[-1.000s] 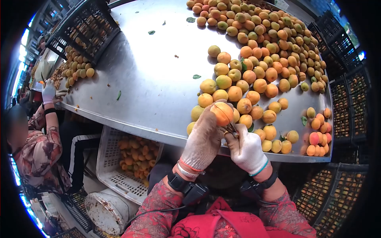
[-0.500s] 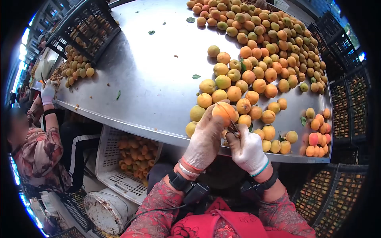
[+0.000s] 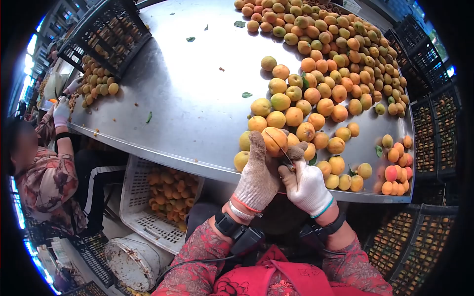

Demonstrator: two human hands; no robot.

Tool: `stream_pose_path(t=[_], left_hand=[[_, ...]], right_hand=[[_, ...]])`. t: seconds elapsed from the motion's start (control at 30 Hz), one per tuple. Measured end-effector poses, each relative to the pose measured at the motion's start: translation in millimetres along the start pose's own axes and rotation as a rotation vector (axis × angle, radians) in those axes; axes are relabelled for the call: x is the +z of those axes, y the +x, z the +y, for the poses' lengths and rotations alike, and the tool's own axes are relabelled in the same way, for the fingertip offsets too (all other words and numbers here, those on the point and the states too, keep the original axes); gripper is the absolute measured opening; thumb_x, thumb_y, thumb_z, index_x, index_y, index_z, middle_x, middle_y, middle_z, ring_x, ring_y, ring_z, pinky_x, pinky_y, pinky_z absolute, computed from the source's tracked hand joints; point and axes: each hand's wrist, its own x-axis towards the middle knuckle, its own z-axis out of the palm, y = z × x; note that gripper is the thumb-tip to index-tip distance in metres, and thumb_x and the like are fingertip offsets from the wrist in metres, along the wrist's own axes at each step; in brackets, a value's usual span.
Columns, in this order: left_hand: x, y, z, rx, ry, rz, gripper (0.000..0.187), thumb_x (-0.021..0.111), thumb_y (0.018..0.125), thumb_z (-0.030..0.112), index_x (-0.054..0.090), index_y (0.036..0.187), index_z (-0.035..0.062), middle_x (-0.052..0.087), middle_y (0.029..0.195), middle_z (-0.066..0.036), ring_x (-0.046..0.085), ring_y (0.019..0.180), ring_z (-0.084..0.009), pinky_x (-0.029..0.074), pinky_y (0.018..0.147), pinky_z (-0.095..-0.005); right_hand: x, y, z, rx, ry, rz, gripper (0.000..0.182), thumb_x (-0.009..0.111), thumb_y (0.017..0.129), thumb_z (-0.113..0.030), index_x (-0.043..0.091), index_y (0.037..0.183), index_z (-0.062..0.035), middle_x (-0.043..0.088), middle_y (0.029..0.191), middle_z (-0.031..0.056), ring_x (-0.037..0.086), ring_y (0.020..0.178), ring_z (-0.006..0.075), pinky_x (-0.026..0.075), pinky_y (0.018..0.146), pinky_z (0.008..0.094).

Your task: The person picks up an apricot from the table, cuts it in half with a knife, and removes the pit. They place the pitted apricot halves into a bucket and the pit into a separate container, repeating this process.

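Note:
My left hand [image 3: 260,172], in a white and brown glove, holds an orange-yellow apricot [image 3: 275,142] just over the table's front edge. Pinched in my gloved right hand [image 3: 304,182] is a thin tool [image 3: 289,161], whose fine dark tip lies across the apricot's face. Part of the tool's handle is hidden by the fingers. Beyond both hands, loose apricots [image 3: 294,116] spread over the metal table [image 3: 173,93].
A smaller group of redder apricots [image 3: 391,172] lies at the table's right corner. Below the table stand a white crate [image 3: 128,197] of fruit and a white bucket [image 3: 129,261]. A co-worker [image 3: 49,182] sits at left, near a black crate [image 3: 111,37].
The apricot in my left hand has turned and shifted slightly left, and the left thumb now stands upright beside it. My right hand has moved slightly. The co-worker's hands have shifted.

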Motion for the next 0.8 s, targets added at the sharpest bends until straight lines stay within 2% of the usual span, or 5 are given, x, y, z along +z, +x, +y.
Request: stream_pose_path(t=[0.1, 0.43, 0.5, 0.63, 0.8], left_hand=[[1.7, -2.0, 3.7, 0.022, 0.13, 0.041, 0.073, 0.044, 0.094, 0.066, 0.05, 0.131, 0.004, 0.061, 0.122, -0.014, 0.059, 0.113, -0.0283, 0.046, 0.101, -0.0429], [-4.6, -0.8, 7.8, 0.101, 0.27, 0.046, 0.055, 0.055, 0.096, 0.047, 0.048, 0.131, 0.0052, 0.059, 0.124, -0.019, 0.06, 0.11, -0.0317, 0.046, 0.1, -0.0444], [0.8, -2.3, 8.8, 0.136, 0.235, 0.021, 0.038, 0.055, 0.1, 0.029, 0.048, 0.128, 0.0045, 0.063, 0.113, -0.009, 0.063, 0.105, -0.0201, 0.05, 0.089, -0.0296], [11.2, -3.8, 9.3, 0.151, 0.353, 0.035, 0.038, 0.057, 0.098, 0.021, 0.046, 0.13, 0.0047, 0.062, 0.114, -0.008, 0.061, 0.106, -0.0169, 0.049, 0.088, -0.0271], [12.7, -2.7, 7.2, 0.165, 0.637, 0.013, 0.045, 0.063, 0.092, 0.008, 0.044, 0.133, 0.0047, 0.06, 0.115, -0.006, 0.057, 0.105, -0.0121, 0.049, 0.089, -0.0262]], right_hand=[[1.1, 2.1, 0.3, 0.008, 0.139, -0.02, 0.024, 0.066, 0.09, -0.021, 0.06, 0.09, 0.002, 0.062, 0.068, 0.021, 0.063, 0.064, 0.0396, 0.049, 0.055, 0.0432], [-22.0, 4.9, -7.7, 0.158, 0.407, -0.149, 0.022, 0.064, 0.091, -0.017, 0.058, 0.097, 0.0027, 0.063, 0.07, 0.0215, 0.064, 0.07, 0.0413, 0.05, 0.059, 0.0433], [-14.2, -0.7, -1.1, -0.008, 0.113, -0.006, 0.023, 0.065, 0.09, -0.017, 0.058, 0.1, 0.0016, 0.063, 0.068, 0.019, 0.064, 0.064, 0.0394, 0.05, 0.055, 0.043], [-17.5, 0.9, 3.7, -0.165, -0.095, 0.079, 0.03, 0.07, 0.084, -0.018, 0.057, 0.102, 0.0028, 0.062, 0.064, 0.0157, 0.064, 0.056, 0.0327, 0.049, 0.05, 0.0405], [-18.6, 0.3, 9.7, -0.2, -0.197, 0.139, 0.035, 0.073, 0.079, -0.012, 0.056, 0.107, 0.0015, 0.059, 0.062, 0.0147, 0.06, 0.054, 0.0358, 0.045, 0.049, 0.0419]])
